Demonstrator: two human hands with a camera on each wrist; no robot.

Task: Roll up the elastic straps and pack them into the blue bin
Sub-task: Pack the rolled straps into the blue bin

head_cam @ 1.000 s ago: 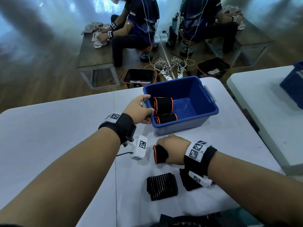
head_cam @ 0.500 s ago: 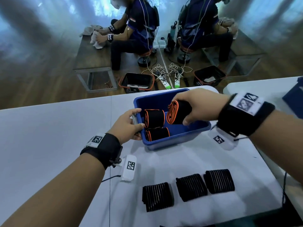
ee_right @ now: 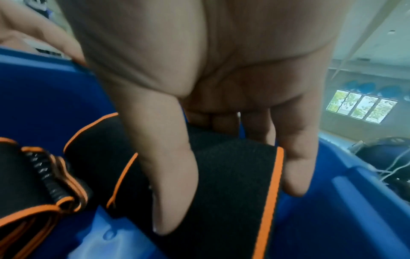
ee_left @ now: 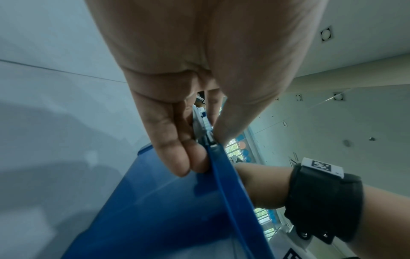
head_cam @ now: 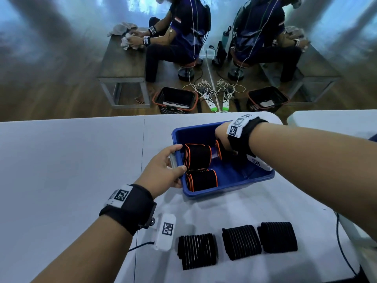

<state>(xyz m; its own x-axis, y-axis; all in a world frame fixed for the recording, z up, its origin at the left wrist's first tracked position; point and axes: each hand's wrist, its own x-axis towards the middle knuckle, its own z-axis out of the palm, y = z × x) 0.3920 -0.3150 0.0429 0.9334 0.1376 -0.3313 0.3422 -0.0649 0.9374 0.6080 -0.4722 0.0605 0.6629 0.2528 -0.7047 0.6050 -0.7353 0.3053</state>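
The blue bin [head_cam: 224,187] stands on the white table [head_cam: 71,160], with two rolled black straps with orange edging [head_cam: 197,158] [head_cam: 202,180] lying at its left side. My right hand [head_cam: 221,144] reaches down inside the bin. It grips a third rolled strap [ee_right: 221,175] between thumb [ee_right: 170,175] and fingers, just right of the upper roll. My left hand [head_cam: 177,162] pinches the bin's left rim [ee_left: 221,175] at its grey handle. Three folded black straps [head_cam: 196,248] [head_cam: 241,242] [head_cam: 277,236] lie in a row on the table near me.
A second white table [head_cam: 326,119] stands to the right across a narrow gap. A dark cable [head_cam: 342,242] runs along the table's right edge. Beyond the far edge are floor baskets [head_cam: 175,99], power strips and a seated person at a low bench.
My right hand lifted the rolled strap from the table, carried it over the bin and has lowered it inside beside the two rolls. My left hand stayed on the bin's rim.
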